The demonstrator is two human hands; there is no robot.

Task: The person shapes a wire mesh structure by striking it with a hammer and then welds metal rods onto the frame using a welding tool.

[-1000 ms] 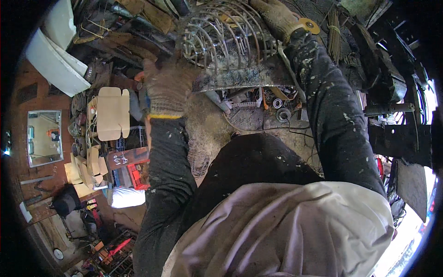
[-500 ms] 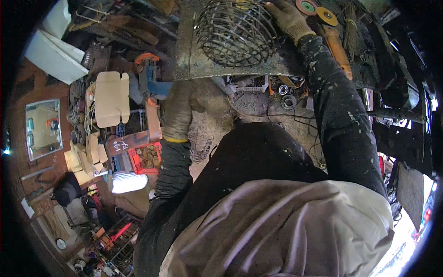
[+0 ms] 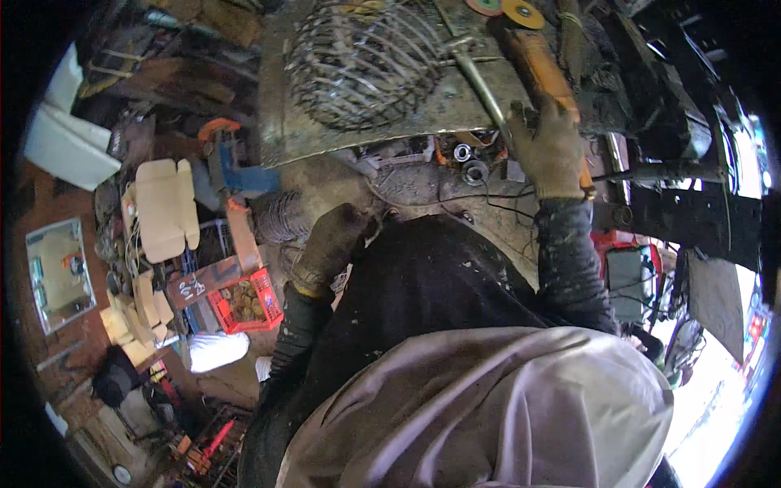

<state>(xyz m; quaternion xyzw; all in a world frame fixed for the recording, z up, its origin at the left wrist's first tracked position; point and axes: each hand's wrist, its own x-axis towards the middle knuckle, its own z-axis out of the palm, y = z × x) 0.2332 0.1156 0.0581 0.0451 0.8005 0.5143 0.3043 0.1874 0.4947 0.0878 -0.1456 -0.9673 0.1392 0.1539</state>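
On the metal-topped table point(image 3: 281, 134), at its far side, lies a rounded cage of bent metal rods point(image 3: 362, 69). Right of it rests a hammer point(image 3: 482, 88), its handle slanting toward me. My gloved right hand point(image 3: 549, 154) is at the handle's end, fingers apart and thumb beside it. That hand partly covers a long orange tool body point(image 3: 537, 65). My gloved left hand point(image 3: 329, 248) hangs below the table's front edge, left of my legs, fingers curled and nothing visible in them.
A yellow disc point(image 3: 522, 13) and a green-centred disc point(image 3: 485, 5) lie at the far right. A blue vise-like tool point(image 3: 244, 175) stands left of the table. Below it are a red crate point(image 3: 272, 297) and cardboard point(image 3: 161, 207). Cables point(image 3: 504, 195) run across the floor.
My right hand has drawn back from the cage toward the table's front edge, uncovering the hammer. My left hand has come down, nearer my legs. The view has shifted.
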